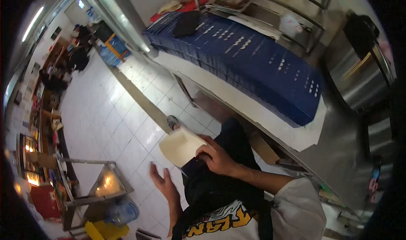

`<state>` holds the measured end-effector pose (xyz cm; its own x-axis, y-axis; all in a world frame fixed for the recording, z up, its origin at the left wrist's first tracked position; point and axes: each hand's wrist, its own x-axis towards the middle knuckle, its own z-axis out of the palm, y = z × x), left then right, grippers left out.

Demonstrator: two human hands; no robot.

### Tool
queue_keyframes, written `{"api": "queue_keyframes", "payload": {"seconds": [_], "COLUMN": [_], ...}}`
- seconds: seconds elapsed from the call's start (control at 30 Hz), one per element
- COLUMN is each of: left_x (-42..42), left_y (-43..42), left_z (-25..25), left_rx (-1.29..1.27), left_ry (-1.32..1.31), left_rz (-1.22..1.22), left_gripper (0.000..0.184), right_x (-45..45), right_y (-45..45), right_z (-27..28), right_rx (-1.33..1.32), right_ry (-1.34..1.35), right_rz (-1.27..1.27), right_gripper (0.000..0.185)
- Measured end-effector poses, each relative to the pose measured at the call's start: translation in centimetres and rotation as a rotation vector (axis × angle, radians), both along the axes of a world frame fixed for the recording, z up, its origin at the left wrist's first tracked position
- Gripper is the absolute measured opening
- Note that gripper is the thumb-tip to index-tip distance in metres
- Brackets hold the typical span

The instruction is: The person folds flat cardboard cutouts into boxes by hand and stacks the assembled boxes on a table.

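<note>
Presently | left hand [164, 181]: open | right hand [216, 156]: curled, gripping probable carton [179, 147]

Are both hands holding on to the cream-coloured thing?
No, only the right hand grips the cream-coloured thing, while the left hand is open and apart from it.

"TLAN" — on the shirt [298, 206]

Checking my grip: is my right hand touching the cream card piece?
Touching. In the head view, the right hand grips the cream card piece by its edge.
</note>
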<state>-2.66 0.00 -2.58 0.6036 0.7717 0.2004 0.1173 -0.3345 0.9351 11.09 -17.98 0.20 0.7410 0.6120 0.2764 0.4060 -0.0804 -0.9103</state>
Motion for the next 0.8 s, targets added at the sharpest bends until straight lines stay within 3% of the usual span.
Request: {"api": "queue_keyframes", "payload": {"seconds": [0.07,0.1,0.17,0.2,0.23,0.3,0.33,0.43,0.5,0.53,0.57,0.63,0.7,0.73,0.8], "left_x": [2.9,3.3,3.9,4.7,5.6,8.2,9.4,11.8,14.2,15.6,16.3,17.9,21.3,23.0,25.9], "left_y": [0.0,-0.1,-0.4,-0.2,0.0,-1.9,-3.3,-5.4,-2.9,-1.7,-5.8,-13.7,-18.2,-20.1,-23.5], "left_z": [2.7,3.7,5.0,4.8,4.1,7.1,9.0,10.5,4.6,0.3,2.9,11.7,17.0,18.6,19.1], "left_rx": [-0.684,-0.684,-1.215,-1.227,-1.165,-1.029,-0.972,-0.868,-0.938,-1.152,-0.969,-0.433,-0.097,0.018,0.283], "left_ry": [-0.241,-0.228,-0.501,-0.469,-0.615,-0.622,-0.644,-0.722,-0.930,-0.817,-0.738,-0.656,-0.696,-0.714,-0.670], "left_rz": [0.106,0.084,-0.522,-0.549,-0.646,-0.442,-0.323,-0.567,-1.209,-1.087,-1.138,-1.316,-1.452,-1.513,-1.613], "left_gripper": [0.045,0.045,0.057,0.057,0.061,0.064,0.065,0.063,0.060,0.061,0.067,0.088,0.113,0.126,0.097], "right_x": [-0.6,-1.0,-1.9,-2.3,-2.3,-2.4,-3.0,-3.8,-3.5,-3.0,-2.6,-3.2,-3.9,-3.6,-2.4], "right_y": [-0.5,-0.8,-1.1,-1.3,-1.6,-2.5,-3.7,-8.3,-10.4,-11.7,-13.2,-16.2,-19.1,-20.3,-22.6], "right_z": [2.2,2.7,2.5,2.3,2.4,2.5,3.5,9.7,12.8,13.5,14.0,15.0,15.1,15.1,15.1], "right_rx": [0.140,0.188,0.273,0.314,0.362,0.572,0.581,0.410,0.060,0.051,-0.016,-0.076,-0.078,0.032,0.257], "right_ry": [-0.024,0.083,0.254,0.342,0.476,0.713,0.712,0.545,-0.242,-0.241,-0.299,-0.482,-0.601,-0.541,-0.408], "right_rz": [-0.088,0.006,0.094,0.132,0.131,0.167,0.147,0.075,-0.311,-0.316,-0.273,-0.415,-0.600,-0.823,-1.263], "right_gripper": [0.014,0.013,0.015,0.017,0.026,0.055,0.055,0.071,0.061,0.061,0.052,0.034,0.025,0.022,0.020]}}
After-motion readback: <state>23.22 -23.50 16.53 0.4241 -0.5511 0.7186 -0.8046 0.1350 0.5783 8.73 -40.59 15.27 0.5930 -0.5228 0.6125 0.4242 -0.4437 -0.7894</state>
